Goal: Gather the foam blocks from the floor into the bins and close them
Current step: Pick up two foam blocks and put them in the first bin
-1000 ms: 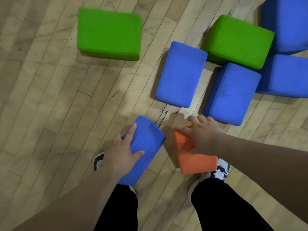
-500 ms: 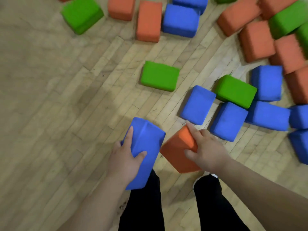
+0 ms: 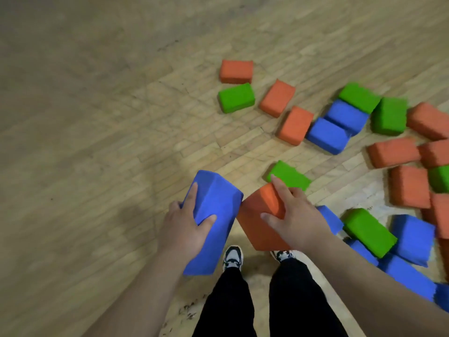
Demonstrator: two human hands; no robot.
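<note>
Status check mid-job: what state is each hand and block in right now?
left hand: grips the blue block.
right hand: grips the orange block.
blue block: held off the floor, tilted.
orange block: held off the floor, tilted.
loose blocks: lying scattered on the floor, ungathered.
bins: not in view.

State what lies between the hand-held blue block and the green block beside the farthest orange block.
Only bare wooden floor, seen in the head view, between the blue block in the left hand and that green block.

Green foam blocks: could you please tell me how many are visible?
6 green blocks: one leftmost, two adjacent at upper right, one at centre, one at the right edge, one lower right. Others may be hidden.
</note>
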